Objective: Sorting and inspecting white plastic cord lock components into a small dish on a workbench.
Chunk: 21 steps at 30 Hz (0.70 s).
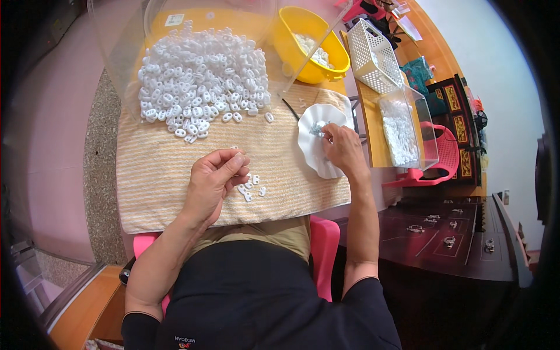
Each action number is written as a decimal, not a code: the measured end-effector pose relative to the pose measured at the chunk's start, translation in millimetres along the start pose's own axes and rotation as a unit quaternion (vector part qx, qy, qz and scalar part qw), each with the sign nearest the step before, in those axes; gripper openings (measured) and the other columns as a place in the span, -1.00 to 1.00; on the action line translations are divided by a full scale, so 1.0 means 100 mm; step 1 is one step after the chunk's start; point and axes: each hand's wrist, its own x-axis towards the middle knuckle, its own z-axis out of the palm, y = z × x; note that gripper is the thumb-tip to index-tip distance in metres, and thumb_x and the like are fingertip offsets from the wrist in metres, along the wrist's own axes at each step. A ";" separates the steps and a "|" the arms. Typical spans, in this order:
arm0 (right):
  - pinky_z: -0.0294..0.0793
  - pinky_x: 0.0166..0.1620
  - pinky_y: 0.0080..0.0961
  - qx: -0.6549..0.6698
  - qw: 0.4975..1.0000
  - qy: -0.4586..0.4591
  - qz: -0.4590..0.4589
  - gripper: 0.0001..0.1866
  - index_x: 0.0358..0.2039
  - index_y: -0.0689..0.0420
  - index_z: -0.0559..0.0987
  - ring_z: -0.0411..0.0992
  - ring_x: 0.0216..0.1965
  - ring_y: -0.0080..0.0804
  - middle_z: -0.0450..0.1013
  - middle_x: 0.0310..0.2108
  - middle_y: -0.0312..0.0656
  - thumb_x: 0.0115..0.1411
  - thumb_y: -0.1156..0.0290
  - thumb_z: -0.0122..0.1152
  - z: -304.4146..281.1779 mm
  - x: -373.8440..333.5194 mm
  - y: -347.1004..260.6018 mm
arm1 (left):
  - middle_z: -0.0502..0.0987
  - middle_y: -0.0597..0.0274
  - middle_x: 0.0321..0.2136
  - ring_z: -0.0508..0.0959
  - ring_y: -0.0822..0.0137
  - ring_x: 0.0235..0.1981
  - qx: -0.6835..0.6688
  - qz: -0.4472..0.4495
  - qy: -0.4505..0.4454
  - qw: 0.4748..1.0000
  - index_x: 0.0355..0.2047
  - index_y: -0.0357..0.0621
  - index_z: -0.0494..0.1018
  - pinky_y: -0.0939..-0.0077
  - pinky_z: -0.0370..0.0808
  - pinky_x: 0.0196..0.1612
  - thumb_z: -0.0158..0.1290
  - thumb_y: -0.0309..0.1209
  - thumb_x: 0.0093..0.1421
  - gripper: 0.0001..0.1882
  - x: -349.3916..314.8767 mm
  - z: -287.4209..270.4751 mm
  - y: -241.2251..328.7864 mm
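Note:
My left hand (213, 178) is over the towel-covered table, thumb and fingers pinched together on a small white plastic piece (234, 147), of which only a tip shows. Several similar pieces (248, 188) with holes in them lie on the towel beside that hand. To the right, my right hand (345, 147) reaches into a white wavy-rimmed plate (311, 153). Its fingertips are closed at a little heap of small grey-blue metallic bits (317, 128). Whatever those fingertips hold is too small to make out.
A big pile of white two-holed plastic pieces (198, 79) spills from a clear bin at the back. Behind the plate are a dark thin stick (290, 109) and a yellow basin (324, 73). A white perforated basket (373, 55) and a clear bin (429, 137) stand at right.

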 end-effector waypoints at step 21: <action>0.45 -0.33 -0.60 0.263 0.964 0.044 0.006 -0.83 -0.31 0.25 0.61 0.46 -0.45 -0.54 0.52 -0.49 -0.20 0.03 0.56 0.25 -0.07 -0.17 -0.24 | 0.58 0.20 -0.34 0.58 0.45 -0.38 -0.015 -0.002 0.001 1.000 -0.13 -0.26 0.46 0.57 0.59 -0.25 0.13 -0.47 0.22 -0.78 0.01 -0.02 -0.03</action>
